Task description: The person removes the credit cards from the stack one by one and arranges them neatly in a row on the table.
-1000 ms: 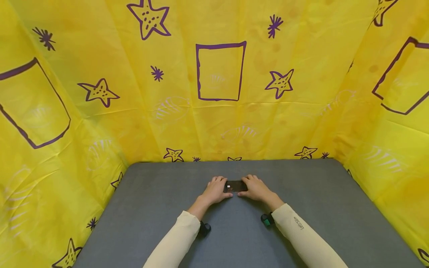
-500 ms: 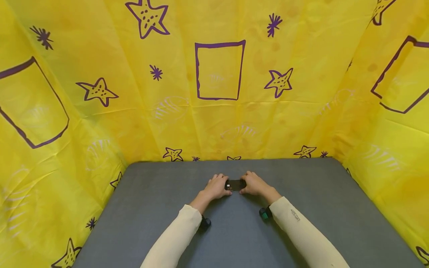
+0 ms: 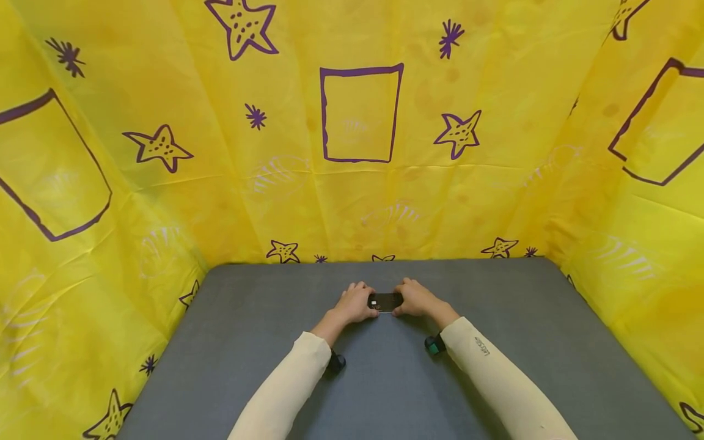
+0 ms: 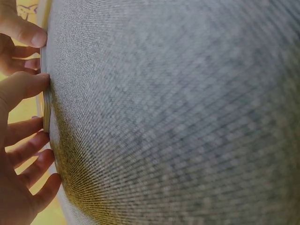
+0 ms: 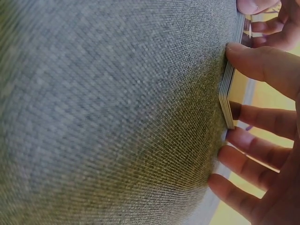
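Observation:
A small stack of dark cards (image 3: 386,302) with "VIP" lettering and a small white square on top lies on the grey table. My left hand (image 3: 353,304) holds its left end, thumb on the near edge and fingers at the far side. The other end is held the same way by my right hand (image 3: 418,299). In the left wrist view, the layered edge of the stack (image 4: 47,110) shows beside the left thumb (image 4: 35,84). The right wrist view shows several thin layers of the stack (image 5: 226,103), their edge line bending near the end, with the right thumb (image 5: 253,61) against them.
The grey table (image 3: 379,385) has its far edge against a yellow curtain (image 3: 357,201) printed with purple starfish and frames. Curtain also hangs at both sides. Dark wrist cameras sit under the left wrist (image 3: 327,336) and right wrist (image 3: 448,315).
The right hand and forearm have shifted slightly forward, and both thumbs have drawn in against the near edge of the cards. The stack stays in nearly the same place.

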Motion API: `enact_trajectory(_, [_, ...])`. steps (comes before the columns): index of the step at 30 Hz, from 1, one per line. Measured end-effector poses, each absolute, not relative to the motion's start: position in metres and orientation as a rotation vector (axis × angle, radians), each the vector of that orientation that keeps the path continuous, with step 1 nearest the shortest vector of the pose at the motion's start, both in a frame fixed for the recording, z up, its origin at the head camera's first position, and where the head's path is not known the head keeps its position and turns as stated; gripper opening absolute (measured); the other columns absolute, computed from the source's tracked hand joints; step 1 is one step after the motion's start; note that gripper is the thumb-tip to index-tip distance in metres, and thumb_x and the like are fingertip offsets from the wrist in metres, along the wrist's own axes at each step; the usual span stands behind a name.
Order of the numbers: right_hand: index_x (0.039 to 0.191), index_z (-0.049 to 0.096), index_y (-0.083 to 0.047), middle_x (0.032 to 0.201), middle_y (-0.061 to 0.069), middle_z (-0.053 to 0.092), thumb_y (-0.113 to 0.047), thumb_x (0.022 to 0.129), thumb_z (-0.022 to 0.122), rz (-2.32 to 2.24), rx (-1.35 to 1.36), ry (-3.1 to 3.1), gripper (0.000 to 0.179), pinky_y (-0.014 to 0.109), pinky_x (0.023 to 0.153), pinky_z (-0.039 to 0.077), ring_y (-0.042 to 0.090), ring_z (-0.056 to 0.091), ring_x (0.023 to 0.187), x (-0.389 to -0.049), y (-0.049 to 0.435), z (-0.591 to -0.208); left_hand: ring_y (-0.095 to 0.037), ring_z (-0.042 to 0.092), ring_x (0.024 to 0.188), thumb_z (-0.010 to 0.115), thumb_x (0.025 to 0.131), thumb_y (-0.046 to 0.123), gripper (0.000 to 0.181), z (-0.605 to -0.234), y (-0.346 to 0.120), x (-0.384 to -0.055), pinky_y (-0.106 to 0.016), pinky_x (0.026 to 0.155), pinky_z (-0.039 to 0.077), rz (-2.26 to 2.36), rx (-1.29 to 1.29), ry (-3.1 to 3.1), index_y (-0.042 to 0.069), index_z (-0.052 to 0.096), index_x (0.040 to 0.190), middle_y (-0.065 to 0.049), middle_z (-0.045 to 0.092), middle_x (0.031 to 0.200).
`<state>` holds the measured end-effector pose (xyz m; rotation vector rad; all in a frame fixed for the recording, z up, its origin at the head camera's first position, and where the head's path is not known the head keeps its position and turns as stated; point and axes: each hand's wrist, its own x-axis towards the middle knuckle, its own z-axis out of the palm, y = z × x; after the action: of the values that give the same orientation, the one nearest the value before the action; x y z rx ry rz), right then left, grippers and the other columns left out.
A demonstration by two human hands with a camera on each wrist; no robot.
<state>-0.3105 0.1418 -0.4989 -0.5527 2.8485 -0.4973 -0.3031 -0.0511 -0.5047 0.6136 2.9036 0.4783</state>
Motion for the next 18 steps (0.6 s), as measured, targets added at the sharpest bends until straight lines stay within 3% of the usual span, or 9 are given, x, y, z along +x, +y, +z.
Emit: enact_trajectory(18, [0.119, 0.065, -0.003, 0.107, 0.011, 0.057, -0.031, 0.078, 0.08, -0.481, -0.607, 2.873, 0.052, 0.043, 0.086, 0.047, 0.024, 0.053, 0.093, -0.3098, 0.1448, -0.4966, -0.029, 0.051, 0.113, 0.075, 0.083, 0.036, 0.053, -0.5034, -0.0523, -0.3067, -0.046, 0.096, 0.043, 0.528, 0.617, 2.886, 0.009, 0.061, 0.127, -0.011, 0.058, 0.126])
